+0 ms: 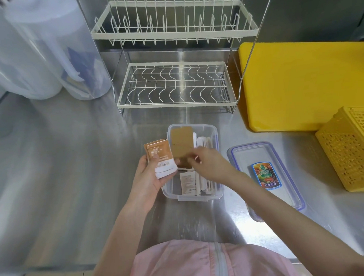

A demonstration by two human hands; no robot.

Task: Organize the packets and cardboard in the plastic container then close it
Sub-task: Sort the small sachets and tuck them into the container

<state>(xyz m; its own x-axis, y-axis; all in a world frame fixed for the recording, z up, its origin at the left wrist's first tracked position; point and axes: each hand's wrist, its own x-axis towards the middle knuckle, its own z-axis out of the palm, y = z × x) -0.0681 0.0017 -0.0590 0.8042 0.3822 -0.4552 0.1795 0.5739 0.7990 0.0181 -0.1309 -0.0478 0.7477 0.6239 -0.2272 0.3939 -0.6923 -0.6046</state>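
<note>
A clear plastic container (215, 134) stands open on the steel counter in front of me. Several white packets (191, 183) stand inside it, near and far. My left hand (149, 180) is at the container's left rim, gripping a small stack of orange-and-white packets (160, 157). My right hand (209, 163) is above the container's middle and pinches the lower edge of a brown cardboard piece (181, 141), held upright. The container's lid (265, 176), with a colourful fruit label, lies flat on the counter to the right.
A white wire dish rack (175, 86) stands behind the container. Far right are a yellow cutting board (299, 82) and a yellow perforated basket (350, 152). Two translucent tubs (46, 56) stand at the back left. The counter's front edge runs near my body.
</note>
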